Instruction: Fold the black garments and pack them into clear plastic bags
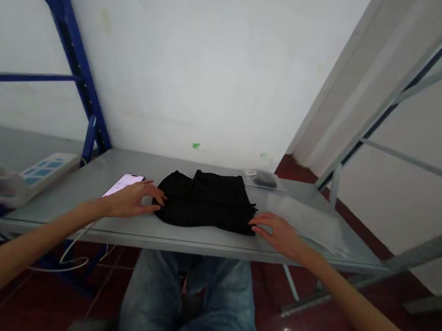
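A folded black garment (209,203) lies flat on the grey shelf top in front of me; which kind of clothing it is I cannot tell. Its left edge is held between the thumb and fingers of my left hand (134,200). On the opposite side, my right hand (275,233) pinches the right edge near the front corner, where several uneven layers stick out. A phone (123,183) with a lit screen rests just behind my left hand and is partly covered by it.
Behind the garment's right side lies a clear plastic packet (264,180) with something dark inside. Clear plastic bags (312,222) are spread beyond my right hand. A white power strip (48,169) with a cable stands far left. Blue metal posts (72,47) rise at the left.
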Motion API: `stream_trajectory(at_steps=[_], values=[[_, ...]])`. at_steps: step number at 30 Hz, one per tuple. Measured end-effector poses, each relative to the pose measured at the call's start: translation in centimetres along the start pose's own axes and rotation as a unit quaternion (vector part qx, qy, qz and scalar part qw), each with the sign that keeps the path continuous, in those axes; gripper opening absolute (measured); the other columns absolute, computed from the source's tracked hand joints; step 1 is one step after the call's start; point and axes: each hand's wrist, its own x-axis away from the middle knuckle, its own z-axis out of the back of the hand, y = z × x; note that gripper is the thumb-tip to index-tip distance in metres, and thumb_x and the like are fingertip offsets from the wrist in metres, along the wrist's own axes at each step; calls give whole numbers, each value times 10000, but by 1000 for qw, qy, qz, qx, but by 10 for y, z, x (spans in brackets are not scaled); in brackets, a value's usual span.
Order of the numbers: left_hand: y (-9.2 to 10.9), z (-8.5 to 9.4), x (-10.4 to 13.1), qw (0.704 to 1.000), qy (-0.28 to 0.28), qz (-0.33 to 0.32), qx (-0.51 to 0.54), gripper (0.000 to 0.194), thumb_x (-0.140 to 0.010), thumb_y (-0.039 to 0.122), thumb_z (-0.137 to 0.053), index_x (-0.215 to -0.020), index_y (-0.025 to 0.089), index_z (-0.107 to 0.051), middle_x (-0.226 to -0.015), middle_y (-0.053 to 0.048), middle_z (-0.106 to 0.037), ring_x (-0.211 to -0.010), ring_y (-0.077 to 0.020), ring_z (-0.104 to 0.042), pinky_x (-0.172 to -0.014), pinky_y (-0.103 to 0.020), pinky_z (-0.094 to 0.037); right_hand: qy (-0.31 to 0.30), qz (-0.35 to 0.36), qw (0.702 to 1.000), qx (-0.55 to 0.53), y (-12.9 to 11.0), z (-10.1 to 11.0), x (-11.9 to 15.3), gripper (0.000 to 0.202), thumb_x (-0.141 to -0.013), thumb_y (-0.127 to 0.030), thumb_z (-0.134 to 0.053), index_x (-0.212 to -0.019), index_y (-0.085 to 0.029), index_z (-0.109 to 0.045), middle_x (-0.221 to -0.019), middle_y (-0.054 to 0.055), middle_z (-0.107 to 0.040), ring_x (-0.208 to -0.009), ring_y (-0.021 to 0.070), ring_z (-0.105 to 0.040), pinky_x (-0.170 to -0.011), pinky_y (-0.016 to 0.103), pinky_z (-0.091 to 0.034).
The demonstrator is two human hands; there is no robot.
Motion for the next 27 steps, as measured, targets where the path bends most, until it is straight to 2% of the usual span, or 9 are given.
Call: stream_trajectory(at_steps=[5,7,9,11,14,17,19,23,27], values=[[0,0,-1,1000,-3,-9,-11,250,-926,499,-627,-982,344,-815,-1118,15,-812,-1065,-241,-739,-1272,-481,-295,-8,21,1000,12,0,3,3,273,-1035,-365,-558,-1142,-288,-797,-1160,68,-768,-1106,255,-694,-1034,429,-547],[0,0,0,1000,-10,-23,-15,245,-946,473,-611,-982,347,-818,-1074,16,-815,-1031,-235,-738,-1210,-444,-386,-22,33,999,17,-1,3,6,272,-1035,-354,-557,-1141,-283,-797,-1167,70,-769,-1107,256,-695,-1031,431,-550],[0,0,1,999,-3,-27,-17,258,-961,472,-596,-989,343,-819,-1042,4,-812,-1000,-234,-731,-1083,-392,-491,-29,39,999,19,-2,2,7,271,-1035,-347,-555,-1137,-280,-797,-1172,70,-769,-1103,252,-697,-1028,427,-551],[2,1,1,999,19,-19,-29,276,-963,491,-589,-992,341,-819,-1027,-9,-806,-985,-237,-720,-979,-355,-531,-15,40,999,16,-3,3,6,268,-1036,-345,-551,-1130,-276,-792,-1163,69,-769,-1100,247,-694,-1027,417,-548],[5,4,-6,996,77,4,-41,328,-962,543,-568,-1009,333,-816,-1035,-24,-798,-1007,-253,-705,-973,-360,-525,47,27,998,12,1,4,-8,265,-1040,-359,-542,-1095,-260,-781,-1119,66,-770,-1081,244,-690,-1011,400,-541],[2,5,-27,988,151,34,-26,417,-965,581,-512,-987,281,-801,-1055,-57,-792,-1052,-282,-691,-1013,-402,-507,130,-19,991,11,13,4,-39,264,-1032,-361,-538,-1025,-232,-768,-1048,66,-774,-998,240,-705,-949,377,-553],[-6,4,-46,979,186,79,-26,439,-959,565,-481,-960,249,-785,-1058,-88,-785,-1041,-299,-693,-995,-427,-510,163,-74,984,23,22,1,-63,262,-1023,-338,-534,-986,-214,-763,-1004,70,-771,-941,234,-711,-903,354,-558],[-22,-9,-75,966,171,172,-94,371,-922,504,-509,-943,231,-759,-958,-119,-766,-953,-302,-708,-896,-415,-535,168,-186,963,95,32,-12,-102,228,-1009,-300,-562,-970,-194,-760,-1027,95,-752,-960,241,-702,-905,345,-538],[-25,-27,-73,942,163,225,-191,329,-886,515,-571,-883,222,-720,-917,-137,-752,-937,-323,-709,-837,-410,-542,174,-210,947,172,26,-25,-110,179,-984,-268,-611,-1083,-195,-742,-1142,141,-711,-1095,285,-648,-967,384,-506]])
